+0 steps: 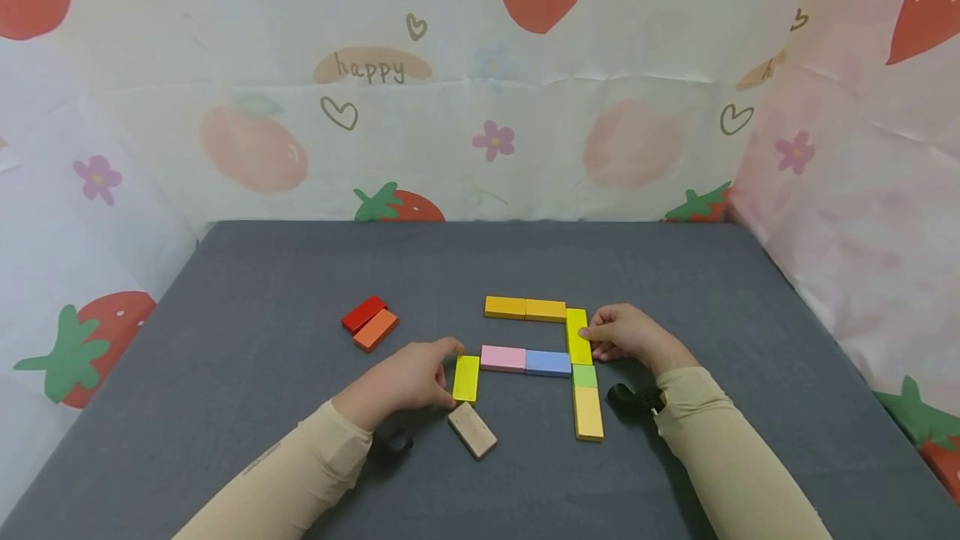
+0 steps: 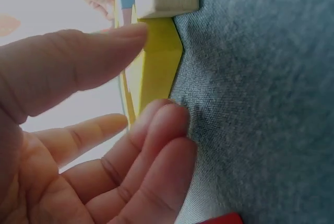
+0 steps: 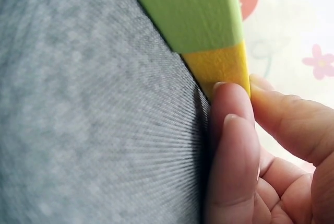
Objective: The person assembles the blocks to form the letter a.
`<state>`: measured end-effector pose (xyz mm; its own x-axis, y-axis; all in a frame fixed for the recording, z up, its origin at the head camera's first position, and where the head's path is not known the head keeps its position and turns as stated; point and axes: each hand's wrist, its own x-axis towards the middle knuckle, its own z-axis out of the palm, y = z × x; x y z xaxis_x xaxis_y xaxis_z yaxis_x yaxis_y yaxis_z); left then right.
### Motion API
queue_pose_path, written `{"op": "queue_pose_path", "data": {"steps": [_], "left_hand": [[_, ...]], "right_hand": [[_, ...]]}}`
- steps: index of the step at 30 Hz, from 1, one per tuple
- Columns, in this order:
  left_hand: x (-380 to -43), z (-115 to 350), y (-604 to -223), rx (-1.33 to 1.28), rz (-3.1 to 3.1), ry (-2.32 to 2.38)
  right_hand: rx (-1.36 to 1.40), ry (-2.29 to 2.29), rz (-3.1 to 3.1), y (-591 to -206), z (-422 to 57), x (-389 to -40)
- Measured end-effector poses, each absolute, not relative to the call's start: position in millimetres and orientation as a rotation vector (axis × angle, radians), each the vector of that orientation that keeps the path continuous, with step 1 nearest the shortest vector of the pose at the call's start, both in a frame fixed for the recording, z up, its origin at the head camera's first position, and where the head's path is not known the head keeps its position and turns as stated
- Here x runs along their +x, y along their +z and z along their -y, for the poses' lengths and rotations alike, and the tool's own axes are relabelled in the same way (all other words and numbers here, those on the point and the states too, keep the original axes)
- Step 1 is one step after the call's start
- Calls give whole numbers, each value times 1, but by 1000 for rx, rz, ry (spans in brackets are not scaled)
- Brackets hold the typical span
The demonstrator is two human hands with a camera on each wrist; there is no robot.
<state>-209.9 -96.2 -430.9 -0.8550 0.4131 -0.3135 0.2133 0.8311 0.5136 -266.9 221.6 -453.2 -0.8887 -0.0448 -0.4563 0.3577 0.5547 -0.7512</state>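
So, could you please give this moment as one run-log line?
left hand: pinches left yellow block | right hand: pinches right yellow block | between: pink block, blue block | apart: red block, orange block

The left sleeve (image 1: 281, 482), at the lower left of the frame, is light tan, with tiny dark writing (image 1: 262, 458) and a crinkly cuff (image 1: 347, 444). The right sleeve (image 1: 738, 461), lower right, is tan too, with a curvy black thing (image 1: 632, 401) by its end. The left hand (image 1: 408, 377) and right hand (image 1: 630, 336) are bare.
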Motion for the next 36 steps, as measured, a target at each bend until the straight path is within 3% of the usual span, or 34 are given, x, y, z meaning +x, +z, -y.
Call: {"op": "queue_pose_path", "data": {"steps": [12, 36], "left_hand": [[-188, 100, -426, 840, -2443, 708], [-187, 99, -430, 862, -2447, 746]], "right_hand": [[227, -1277, -2366, -451, -223, -268], [220, -1275, -2369, -451, -223, -266]]}}
